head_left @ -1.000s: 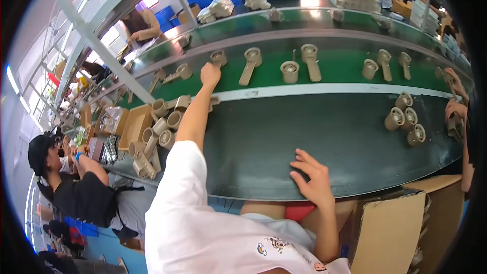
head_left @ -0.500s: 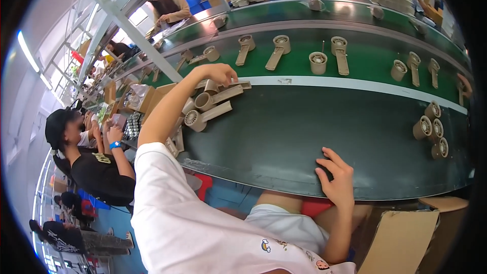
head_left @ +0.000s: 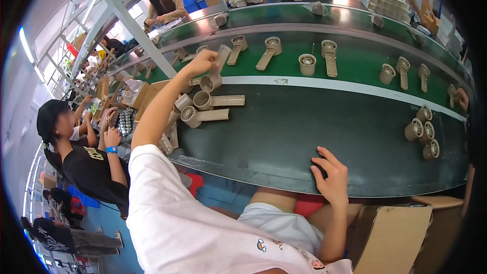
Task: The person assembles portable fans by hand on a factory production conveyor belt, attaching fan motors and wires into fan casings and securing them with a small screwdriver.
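Note:
My left hand (head_left: 203, 63) is closed on a beige handheld-fan housing (head_left: 211, 81), lifted so its handle points up and its round head hangs low. Motion blurs the handle. Just below it, more fan housings (head_left: 203, 100) lie in a heap at the left of the dark work surface, handles pointing right; one shows a slatted grille (head_left: 189, 116). My right hand (head_left: 332, 175) rests by the near edge with fingers apart and nothing in them.
A green conveyor belt (head_left: 284, 66) runs beyond a white strip, carrying spaced fan parts. Several round fan heads (head_left: 427, 131) cluster at the right. Cardboard boxes (head_left: 147, 99) and a co-worker (head_left: 91, 165) are at left. A cardboard box (head_left: 398, 238) stands near right.
My left hand has picked a fan housing up from the heap and tipped its handle upward. Nearby housings have shifted. The belt parts appear slightly further left. My right hand stays nearly in place.

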`<move>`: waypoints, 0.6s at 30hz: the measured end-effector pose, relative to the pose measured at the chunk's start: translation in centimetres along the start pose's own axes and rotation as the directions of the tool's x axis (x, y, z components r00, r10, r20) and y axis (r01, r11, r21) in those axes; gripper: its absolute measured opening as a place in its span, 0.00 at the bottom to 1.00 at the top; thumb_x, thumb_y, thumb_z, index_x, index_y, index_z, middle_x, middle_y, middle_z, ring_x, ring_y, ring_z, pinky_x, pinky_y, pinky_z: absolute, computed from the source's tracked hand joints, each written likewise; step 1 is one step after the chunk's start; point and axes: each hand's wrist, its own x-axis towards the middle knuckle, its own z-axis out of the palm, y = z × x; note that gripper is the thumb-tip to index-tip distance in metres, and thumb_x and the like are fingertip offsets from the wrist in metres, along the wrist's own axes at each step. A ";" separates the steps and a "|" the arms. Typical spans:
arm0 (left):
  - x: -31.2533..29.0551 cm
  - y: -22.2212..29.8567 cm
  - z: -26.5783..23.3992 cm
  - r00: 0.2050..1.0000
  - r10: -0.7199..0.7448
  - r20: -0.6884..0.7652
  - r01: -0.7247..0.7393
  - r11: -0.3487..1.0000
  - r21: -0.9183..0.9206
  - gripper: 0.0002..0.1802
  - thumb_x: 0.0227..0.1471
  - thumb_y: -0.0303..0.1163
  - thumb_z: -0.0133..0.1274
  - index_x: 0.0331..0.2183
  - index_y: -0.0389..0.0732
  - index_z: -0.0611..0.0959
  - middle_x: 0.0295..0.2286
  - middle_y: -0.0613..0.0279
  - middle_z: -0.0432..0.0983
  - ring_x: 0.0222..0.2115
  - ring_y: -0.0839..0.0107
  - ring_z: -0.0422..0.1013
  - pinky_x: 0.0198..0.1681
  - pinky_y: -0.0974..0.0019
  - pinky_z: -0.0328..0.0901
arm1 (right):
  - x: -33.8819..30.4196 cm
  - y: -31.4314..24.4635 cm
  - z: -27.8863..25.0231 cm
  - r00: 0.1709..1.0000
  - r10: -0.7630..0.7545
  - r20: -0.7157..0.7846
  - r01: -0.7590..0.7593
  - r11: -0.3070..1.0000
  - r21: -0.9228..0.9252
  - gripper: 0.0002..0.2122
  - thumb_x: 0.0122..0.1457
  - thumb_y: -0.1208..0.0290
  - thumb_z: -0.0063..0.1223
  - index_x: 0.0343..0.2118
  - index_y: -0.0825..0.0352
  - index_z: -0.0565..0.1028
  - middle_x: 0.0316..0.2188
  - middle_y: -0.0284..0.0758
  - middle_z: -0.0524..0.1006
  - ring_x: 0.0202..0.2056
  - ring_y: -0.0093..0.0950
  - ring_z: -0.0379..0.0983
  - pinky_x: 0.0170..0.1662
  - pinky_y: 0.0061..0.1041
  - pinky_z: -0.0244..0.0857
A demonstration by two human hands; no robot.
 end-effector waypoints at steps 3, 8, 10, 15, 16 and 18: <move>-0.2 2.3 -0.1 0.966 -0.061 -0.252 -0.042 0.922 -0.384 0.05 0.47 0.24 0.54 0.30 0.35 0.80 0.25 0.65 0.76 0.27 0.74 0.72 0.30 0.68 0.66 | 0.3 0.1 0.1 1.000 0.004 0.002 -0.004 1.000 -0.022 0.09 0.47 0.76 0.60 0.33 0.69 0.79 0.46 0.42 0.76 0.44 0.40 0.75 0.45 0.33 0.70; -1.5 5.6 1.6 0.957 -0.080 -0.279 -0.203 0.505 -0.839 0.21 0.48 0.18 0.48 0.47 0.37 0.71 0.36 0.55 0.76 0.36 0.66 0.75 0.42 0.66 0.71 | 1.6 -0.4 0.4 0.999 -0.010 -0.041 0.010 1.000 -0.007 0.08 0.48 0.77 0.60 0.33 0.69 0.79 0.40 0.42 0.79 0.37 0.40 0.77 0.40 0.31 0.72; -2.8 7.5 4.3 0.961 -0.114 -0.253 -0.207 0.313 -0.927 0.21 0.50 0.21 0.48 0.48 0.40 0.70 0.36 0.55 0.75 0.36 0.67 0.74 0.43 0.64 0.71 | 2.7 -0.6 0.3 0.998 -0.029 -0.056 0.028 0.999 -0.027 0.08 0.48 0.77 0.59 0.33 0.69 0.79 0.38 0.43 0.79 0.36 0.40 0.78 0.39 0.30 0.72; -5.8 9.0 11.7 1.000 0.025 0.011 0.015 -0.204 -0.979 0.13 0.55 0.23 0.44 0.44 0.33 0.74 0.37 0.58 0.75 0.37 0.69 0.74 0.42 0.68 0.71 | 7.6 -2.0 0.1 0.993 -0.024 -0.118 0.026 0.999 0.020 0.08 0.50 0.79 0.57 0.35 0.69 0.78 0.27 0.39 0.79 0.26 0.30 0.77 0.32 0.25 0.69; -6.3 8.7 13.1 0.998 -0.030 0.051 0.042 -0.266 -0.963 0.11 0.59 0.25 0.43 0.42 0.31 0.75 0.37 0.57 0.75 0.37 0.69 0.74 0.43 0.68 0.71 | 8.9 -2.1 0.3 0.990 -0.049 -0.131 0.050 0.999 0.006 0.08 0.50 0.79 0.57 0.35 0.69 0.78 0.26 0.38 0.78 0.25 0.30 0.77 0.31 0.25 0.69; -6.8 8.5 14.9 0.985 -0.100 0.138 0.096 -0.343 -0.935 0.12 0.59 0.25 0.42 0.42 0.28 0.74 0.38 0.55 0.75 0.37 0.69 0.74 0.45 0.67 0.71 | 11.6 -1.8 0.9 0.990 -0.050 -0.130 0.047 0.999 -0.026 0.09 0.50 0.79 0.57 0.36 0.69 0.77 0.26 0.37 0.78 0.26 0.30 0.76 0.32 0.26 0.69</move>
